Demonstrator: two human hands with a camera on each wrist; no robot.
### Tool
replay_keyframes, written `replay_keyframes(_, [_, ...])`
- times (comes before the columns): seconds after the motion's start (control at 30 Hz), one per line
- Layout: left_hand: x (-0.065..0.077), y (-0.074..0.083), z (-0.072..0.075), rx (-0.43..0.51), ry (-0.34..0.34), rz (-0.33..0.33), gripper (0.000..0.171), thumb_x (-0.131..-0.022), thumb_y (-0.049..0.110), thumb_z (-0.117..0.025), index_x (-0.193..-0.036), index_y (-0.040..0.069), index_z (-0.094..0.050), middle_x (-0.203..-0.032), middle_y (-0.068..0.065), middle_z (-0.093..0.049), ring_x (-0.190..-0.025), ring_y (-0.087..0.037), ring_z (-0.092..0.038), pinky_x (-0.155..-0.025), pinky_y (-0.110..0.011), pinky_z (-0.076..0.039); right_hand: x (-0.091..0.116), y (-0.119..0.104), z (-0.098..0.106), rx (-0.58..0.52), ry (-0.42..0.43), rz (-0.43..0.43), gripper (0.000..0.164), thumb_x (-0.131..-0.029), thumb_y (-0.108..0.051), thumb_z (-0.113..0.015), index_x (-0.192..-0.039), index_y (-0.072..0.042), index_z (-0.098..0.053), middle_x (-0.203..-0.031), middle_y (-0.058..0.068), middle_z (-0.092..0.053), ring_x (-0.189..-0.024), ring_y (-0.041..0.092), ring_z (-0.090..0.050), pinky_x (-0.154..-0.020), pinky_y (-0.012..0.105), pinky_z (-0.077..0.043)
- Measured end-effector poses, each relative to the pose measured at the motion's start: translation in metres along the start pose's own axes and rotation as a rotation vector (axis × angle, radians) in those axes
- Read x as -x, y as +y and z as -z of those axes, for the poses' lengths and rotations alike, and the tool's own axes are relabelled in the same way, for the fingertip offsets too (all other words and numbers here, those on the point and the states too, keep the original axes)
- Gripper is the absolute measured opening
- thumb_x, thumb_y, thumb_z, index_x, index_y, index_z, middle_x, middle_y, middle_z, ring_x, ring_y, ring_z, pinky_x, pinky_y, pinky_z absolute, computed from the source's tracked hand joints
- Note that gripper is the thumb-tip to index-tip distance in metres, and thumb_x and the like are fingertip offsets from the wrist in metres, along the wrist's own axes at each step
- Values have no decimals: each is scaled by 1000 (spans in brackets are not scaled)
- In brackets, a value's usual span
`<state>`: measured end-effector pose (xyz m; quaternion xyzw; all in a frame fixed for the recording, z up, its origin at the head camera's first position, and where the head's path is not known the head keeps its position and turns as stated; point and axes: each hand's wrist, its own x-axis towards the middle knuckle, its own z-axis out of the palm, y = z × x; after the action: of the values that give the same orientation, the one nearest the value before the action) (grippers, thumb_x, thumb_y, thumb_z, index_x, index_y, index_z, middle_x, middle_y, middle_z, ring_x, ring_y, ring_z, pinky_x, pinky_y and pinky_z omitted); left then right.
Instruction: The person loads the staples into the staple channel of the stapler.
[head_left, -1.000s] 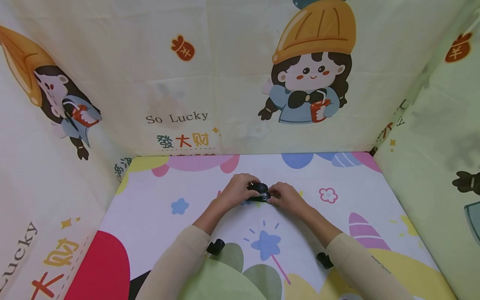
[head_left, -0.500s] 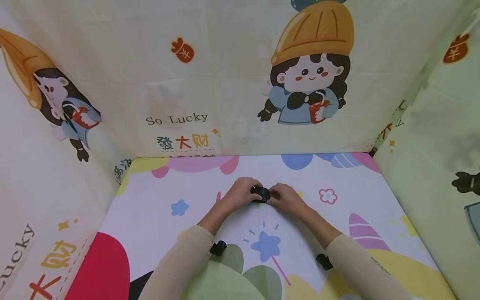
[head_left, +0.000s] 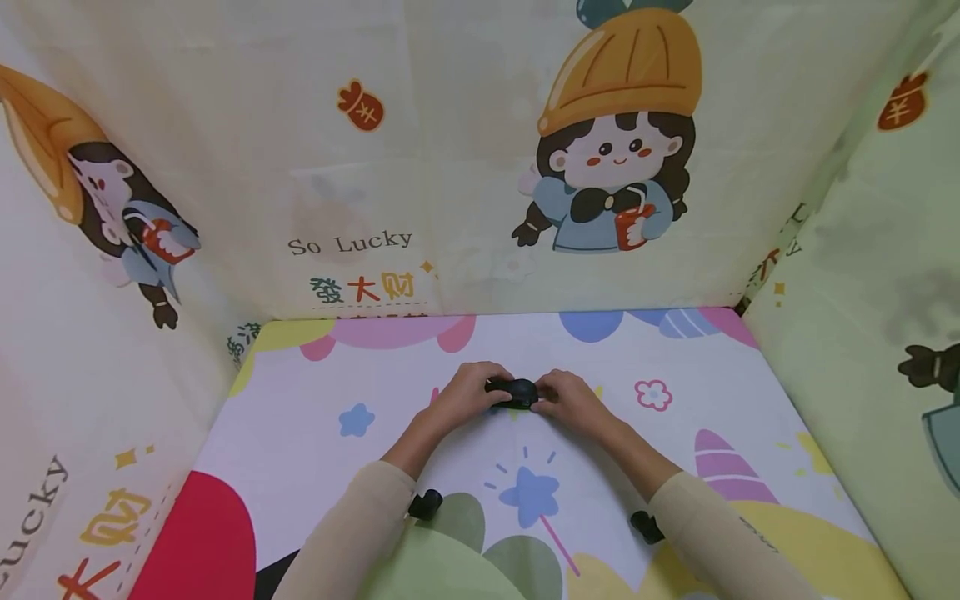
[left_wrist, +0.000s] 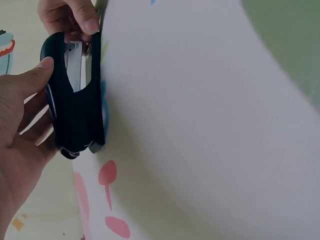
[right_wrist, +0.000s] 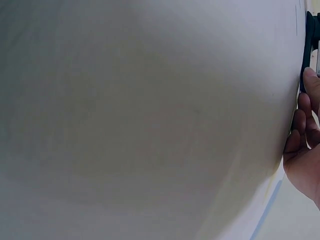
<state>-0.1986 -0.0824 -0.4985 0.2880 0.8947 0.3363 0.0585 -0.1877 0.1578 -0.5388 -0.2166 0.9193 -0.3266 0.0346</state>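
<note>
A black stapler [head_left: 519, 392] is held between both hands at the middle of the table, towards the back. My left hand [head_left: 471, 392] grips its left part, thumb on the near side. In the left wrist view, the stapler [left_wrist: 79, 112] shows a pale metal strip inside a gap in its black body. My right hand [head_left: 573, 400] pinches the right end. At the edge of the right wrist view, the right thumb and curled fingers [right_wrist: 306, 112] lie against the black end, mostly cut off.
A white cloth with printed shapes covers the table [head_left: 420, 450]. Patterned fabric walls [head_left: 465, 167] close it in at the back, left and right. Black camera mounts [head_left: 426, 505] sit at both sleeves.
The stapler's upper part, raised apart from the lower part a second ago, has come down over it. My left hand has shifted slightly; the right has stayed nearly in place.
</note>
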Motion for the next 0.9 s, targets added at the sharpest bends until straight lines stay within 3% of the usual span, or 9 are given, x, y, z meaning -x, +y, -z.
replay_keyframes(0.13, [0,2,-3,19,0,34,25,-91,15,-79,-115,6,-77,-115,-9,-76,-114,-25,-69,-103,-44,-53,0,-1,-1,-14,-3,-10,25,-86,-18,-84,-107,-6,-76,-96,3,-70,-87,15,-59,-80,34,-52])
replay_keyframes(0.33, [-3,7,-7,-25,-47,101,26,-93,17,-78,-117,7,-76,-117,-8,-75,-115,-24,-67,-106,-42,-52,1,-1,0,-12,-5,-12,26,-86,-17,-84,-108,-6,-75,-99,5,-71,-90,17,-62,-82,36,-53])
replay_keyframes(0.63, [-4,15,-5,-63,-66,116,23,-93,15,-78,-114,5,-77,-114,-9,-75,-109,-24,-68,-103,-42,-54,2,-4,-1,-37,-6,-27,26,-86,-18,-84,-108,-6,-76,-101,5,-72,-93,18,-64,-86,39,-54])
replay_keyframes(0.9, [-3,13,-7,-51,-40,98,22,-92,16,-79,-112,6,-77,-112,-8,-75,-107,-22,-68,-101,-40,-55,1,-4,-1,-20,5,-21,26,-86,-16,-85,-107,-6,-76,-98,5,-71,-90,17,-62,-84,38,-53])
